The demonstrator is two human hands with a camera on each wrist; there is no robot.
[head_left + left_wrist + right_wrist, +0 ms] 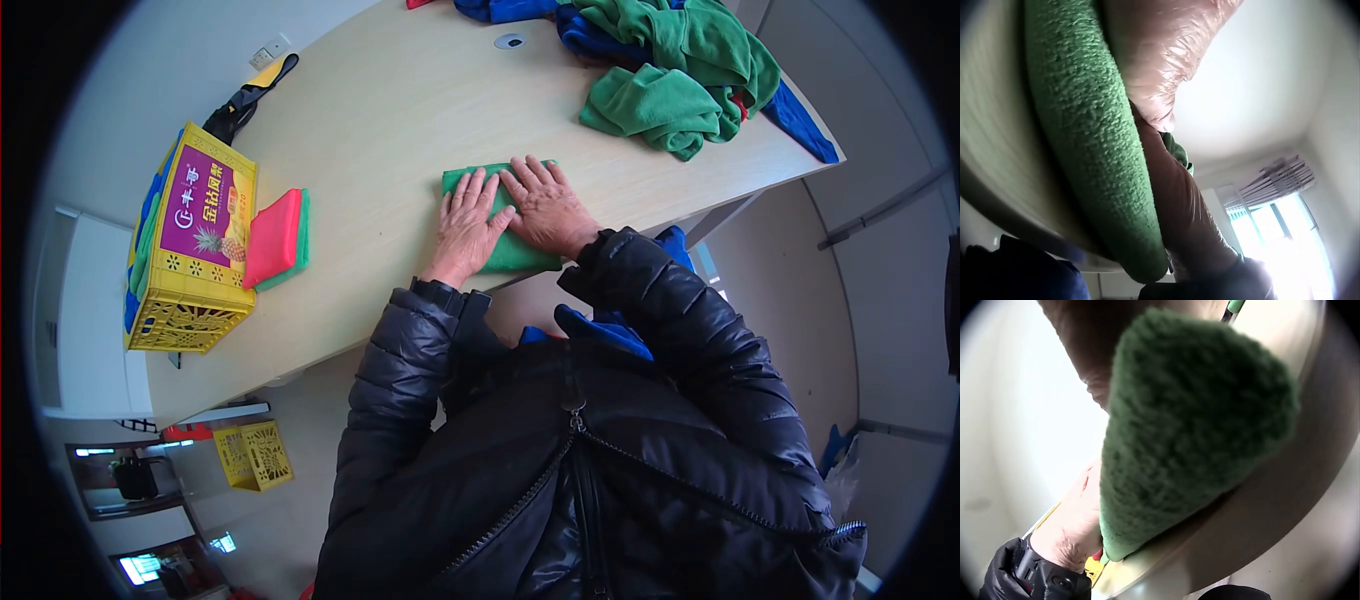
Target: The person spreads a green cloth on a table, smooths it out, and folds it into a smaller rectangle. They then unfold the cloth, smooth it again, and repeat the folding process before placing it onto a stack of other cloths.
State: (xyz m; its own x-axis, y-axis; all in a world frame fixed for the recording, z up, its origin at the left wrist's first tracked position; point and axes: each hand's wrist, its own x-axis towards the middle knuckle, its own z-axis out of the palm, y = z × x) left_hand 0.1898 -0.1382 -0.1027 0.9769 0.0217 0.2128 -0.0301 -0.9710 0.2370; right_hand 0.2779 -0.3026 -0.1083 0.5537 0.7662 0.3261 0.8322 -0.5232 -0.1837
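Note:
A folded green towel (512, 256) lies at the table's near edge with both hands on top of it. My left hand (466, 222) rests flat on its left half, fingers straight and pointing away from me. On the right half, my right hand (550, 208) presses down with fingers extended, its fingertips near the far edge. The two hands nearly meet at the middle. The left wrist view shows the towel's thick, rounded fold (1094, 140) from the side, below the palm. From the right wrist, the fuzzy towel end (1194, 419) fills the centre.
A yellow crate (195, 300) holding cloths stands at the table's left, with folded red (272, 240) and green (303, 235) cloths against it. Rumpled green cloths (690, 50) and blue ones (800, 122) are heaped at the far right. Another yellow crate (252, 455) sits below, left.

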